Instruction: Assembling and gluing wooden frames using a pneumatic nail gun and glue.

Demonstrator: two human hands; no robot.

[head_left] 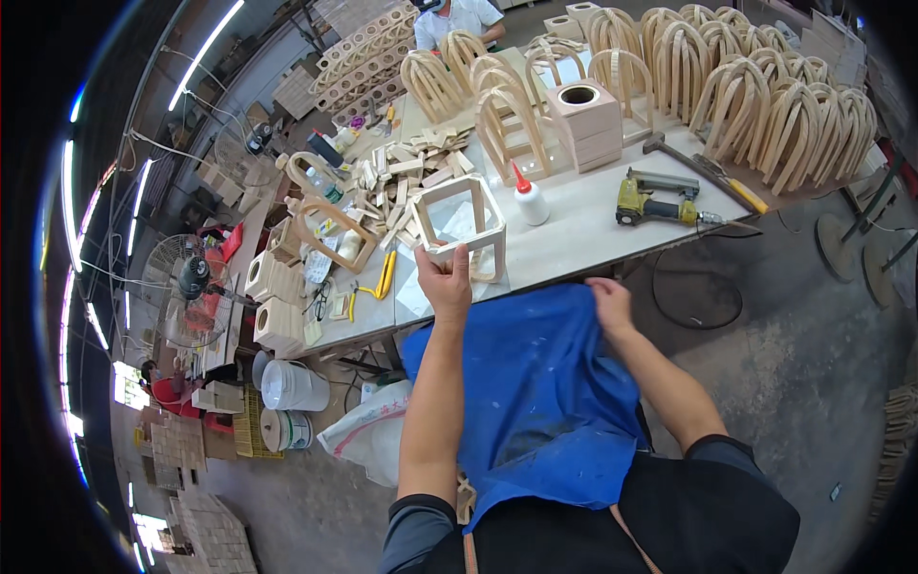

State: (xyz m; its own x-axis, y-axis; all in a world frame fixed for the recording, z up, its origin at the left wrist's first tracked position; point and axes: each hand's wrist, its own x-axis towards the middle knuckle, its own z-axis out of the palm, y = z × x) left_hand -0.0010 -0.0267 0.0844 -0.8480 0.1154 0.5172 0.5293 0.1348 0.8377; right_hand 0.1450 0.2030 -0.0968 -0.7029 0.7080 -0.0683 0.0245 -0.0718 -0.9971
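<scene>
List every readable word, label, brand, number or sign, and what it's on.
White sack: reddish printing, partly folded; not transcribed.
Lidded white bucket: coloured label, too small to read.
White bottle with red tip: no legible text.
Green-and-black nail gun: any markings too small to read.
Wooden frame in the left hand: no text visible.

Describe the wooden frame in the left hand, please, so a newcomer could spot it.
Find the pale worktable, then its near edge beyond the blue apron. There, the left hand grips an open wooden frame. Boxy and straight-barred, it differs from the arched frames farther back.
</scene>
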